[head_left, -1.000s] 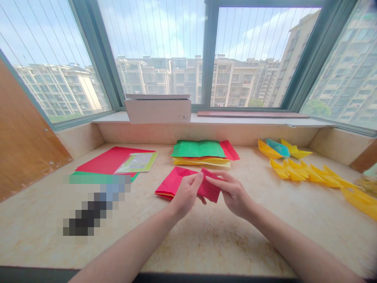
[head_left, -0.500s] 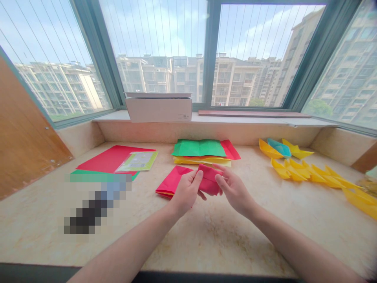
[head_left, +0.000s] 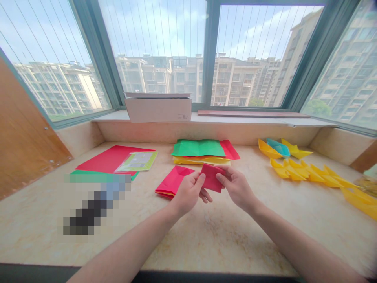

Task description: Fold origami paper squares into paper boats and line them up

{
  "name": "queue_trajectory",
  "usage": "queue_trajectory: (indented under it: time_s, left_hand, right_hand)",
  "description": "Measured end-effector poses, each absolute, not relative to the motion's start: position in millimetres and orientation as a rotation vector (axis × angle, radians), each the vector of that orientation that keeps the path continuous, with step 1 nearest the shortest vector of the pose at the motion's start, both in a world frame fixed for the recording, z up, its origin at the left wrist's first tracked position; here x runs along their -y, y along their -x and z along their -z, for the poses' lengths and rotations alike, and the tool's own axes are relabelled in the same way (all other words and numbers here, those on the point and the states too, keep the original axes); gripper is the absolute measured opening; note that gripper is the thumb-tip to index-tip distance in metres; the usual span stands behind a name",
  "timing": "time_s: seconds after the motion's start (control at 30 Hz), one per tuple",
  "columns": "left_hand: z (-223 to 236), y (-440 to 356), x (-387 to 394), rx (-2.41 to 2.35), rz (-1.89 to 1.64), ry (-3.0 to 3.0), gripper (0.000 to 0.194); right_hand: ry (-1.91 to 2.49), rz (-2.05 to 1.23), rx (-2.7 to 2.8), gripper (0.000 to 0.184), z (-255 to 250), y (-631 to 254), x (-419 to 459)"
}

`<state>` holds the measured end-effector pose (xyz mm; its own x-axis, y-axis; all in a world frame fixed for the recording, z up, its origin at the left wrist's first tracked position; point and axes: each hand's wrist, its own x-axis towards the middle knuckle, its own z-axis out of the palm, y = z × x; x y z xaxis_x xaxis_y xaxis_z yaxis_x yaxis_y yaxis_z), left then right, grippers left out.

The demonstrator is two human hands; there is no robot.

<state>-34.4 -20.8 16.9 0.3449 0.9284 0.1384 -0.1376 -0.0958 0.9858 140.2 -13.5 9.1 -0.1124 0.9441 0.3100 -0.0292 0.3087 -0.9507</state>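
Observation:
Between my two hands is a small folded piece of red paper [head_left: 211,179], held up above the counter. My left hand [head_left: 190,191] pinches its left side, thumb on top and fingers beneath. On the right side, my right hand [head_left: 235,183] grips the paper with its thumb on the face and the other fingers behind. Just left of my left hand lies a stack of folded red paper [head_left: 172,180] with a yellow layer showing at its edge. Behind the hands rest creased green sheets [head_left: 198,148] on top of yellow and red ones.
Several yellow paper boats [head_left: 297,169] and a blue one [head_left: 278,147] sit at the right. Flat red sheets [head_left: 108,159] and a clear packet [head_left: 138,161] lie left, by a blurred-out object [head_left: 92,210]. A white box [head_left: 159,109] stands on the sill.
The red paper now shows as a flatter, squarer shape, turned slightly. My right hand has closed in around its upper right side, and my left fingers reach further out underneath.

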Motion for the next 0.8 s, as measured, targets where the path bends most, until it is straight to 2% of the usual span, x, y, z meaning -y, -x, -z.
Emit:
queue_trajectory:
  time_s: [0.6, 0.8]
  left_hand:
    - [-18.9, 34.2, 23.4, -0.839, -1.114, -1.423, 0.038]
    - [-18.3, 36.7, 21.8, -0.931, -1.149, -1.491, 0.034]
  right_hand:
    - [0.893, -1.133, 1.481, 0.038, -10.0, -146.1, 6.6]
    - [0.946, -1.059, 1.537, 0.036, -10.8, -144.3, 10.7]
